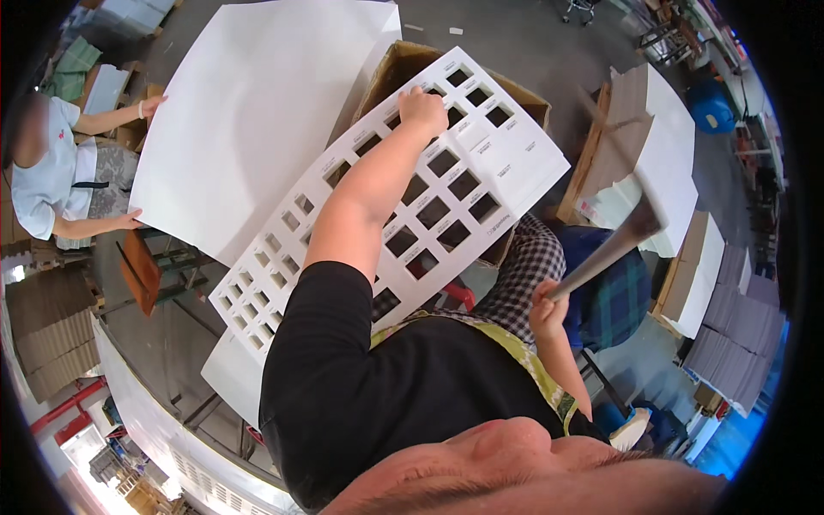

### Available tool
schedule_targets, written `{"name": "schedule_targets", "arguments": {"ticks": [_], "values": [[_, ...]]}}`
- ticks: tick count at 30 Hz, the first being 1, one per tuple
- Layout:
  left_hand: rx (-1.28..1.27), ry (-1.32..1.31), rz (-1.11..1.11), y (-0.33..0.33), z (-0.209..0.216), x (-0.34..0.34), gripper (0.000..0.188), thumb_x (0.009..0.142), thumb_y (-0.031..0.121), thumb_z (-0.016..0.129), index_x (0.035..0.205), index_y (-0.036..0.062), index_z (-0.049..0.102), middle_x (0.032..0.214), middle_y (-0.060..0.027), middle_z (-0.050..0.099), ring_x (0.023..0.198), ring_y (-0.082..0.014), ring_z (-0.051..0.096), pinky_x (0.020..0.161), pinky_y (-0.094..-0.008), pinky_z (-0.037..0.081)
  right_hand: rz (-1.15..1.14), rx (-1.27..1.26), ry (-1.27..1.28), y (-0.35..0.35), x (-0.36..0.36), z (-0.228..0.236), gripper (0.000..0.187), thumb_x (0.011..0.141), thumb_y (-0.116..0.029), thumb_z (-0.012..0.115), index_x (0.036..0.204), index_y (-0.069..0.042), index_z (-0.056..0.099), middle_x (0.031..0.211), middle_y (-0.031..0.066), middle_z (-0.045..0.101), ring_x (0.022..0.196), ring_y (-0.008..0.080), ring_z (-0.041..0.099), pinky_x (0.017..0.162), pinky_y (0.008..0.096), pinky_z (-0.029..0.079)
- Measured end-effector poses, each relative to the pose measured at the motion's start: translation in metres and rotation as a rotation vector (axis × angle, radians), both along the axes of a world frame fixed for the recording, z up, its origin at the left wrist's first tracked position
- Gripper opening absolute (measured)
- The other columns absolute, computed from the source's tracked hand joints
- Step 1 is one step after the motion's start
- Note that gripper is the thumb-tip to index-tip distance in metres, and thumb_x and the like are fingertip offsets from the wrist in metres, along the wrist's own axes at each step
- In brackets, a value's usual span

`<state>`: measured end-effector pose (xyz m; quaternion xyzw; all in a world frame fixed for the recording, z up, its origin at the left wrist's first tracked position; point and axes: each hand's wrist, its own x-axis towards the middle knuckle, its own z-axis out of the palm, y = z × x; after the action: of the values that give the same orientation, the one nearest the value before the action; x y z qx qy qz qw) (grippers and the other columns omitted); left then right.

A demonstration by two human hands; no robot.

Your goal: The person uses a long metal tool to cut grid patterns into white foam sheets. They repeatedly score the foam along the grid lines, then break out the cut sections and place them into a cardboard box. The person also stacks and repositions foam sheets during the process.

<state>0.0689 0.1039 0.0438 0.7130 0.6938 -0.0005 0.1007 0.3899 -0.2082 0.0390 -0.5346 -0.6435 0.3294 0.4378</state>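
Note:
My left hand (pixel 422 112) reaches across a long white board (pixel 481 142) with rows of square cutouts. Its fingers are curled down onto the board near the far edge, gripping it by a cutout. The board slants from lower left to upper right over an open brown cardboard box (pixel 403 64). Out to the right, my right hand (pixel 549 309) is wrapped around the handle of a long, grey, hammer-like tool (pixel 614 245). The tool is raised away from the board, and its far end is smeared by motion, so its exact shape is unclear.
At left, a co-worker (pixel 64 172) holds a large white sheet (pixel 266 112) by its edge. Stacked white sheets (pixel 657 129) on wood stand at right, with grey stacks (pixel 730 326) beyond. A blue container (pixel 711 106) sits behind. More stacked board (pixel 51 326) is at far left.

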Motion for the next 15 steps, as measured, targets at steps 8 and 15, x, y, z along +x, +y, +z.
{"name": "schedule_targets", "arguments": {"ticks": [8,15], "values": [[-0.003,-0.003,0.009,0.003,-0.003,-0.001,0.025,0.082,0.025,0.053,0.096,0.0133,0.071,0.105,-0.0046,0.067,0.115,-0.0207,0.049,0.095,-0.0458,0.032,-0.054,-0.187,-0.12,0.015,-0.015,0.043,0.036,0.097,-0.039,0.043,0.087,-0.004,0.047,0.058,0.0046,0.048,0.049,0.017,0.046,0.047,0.0312,0.038],[-0.001,0.029,0.004,0.004,0.001,-0.002,0.037,0.085,0.04,0.056,0.105,0.0106,0.066,0.109,-0.0073,0.065,0.116,-0.0257,0.05,0.09,-0.0469,0.039,0.024,-0.115,-0.18,-0.006,0.007,0.053,0.039,0.097,-0.041,0.041,0.086,-0.004,0.046,0.061,0.0051,0.049,0.05,0.0171,0.048,0.048,0.0313,0.039]]}}
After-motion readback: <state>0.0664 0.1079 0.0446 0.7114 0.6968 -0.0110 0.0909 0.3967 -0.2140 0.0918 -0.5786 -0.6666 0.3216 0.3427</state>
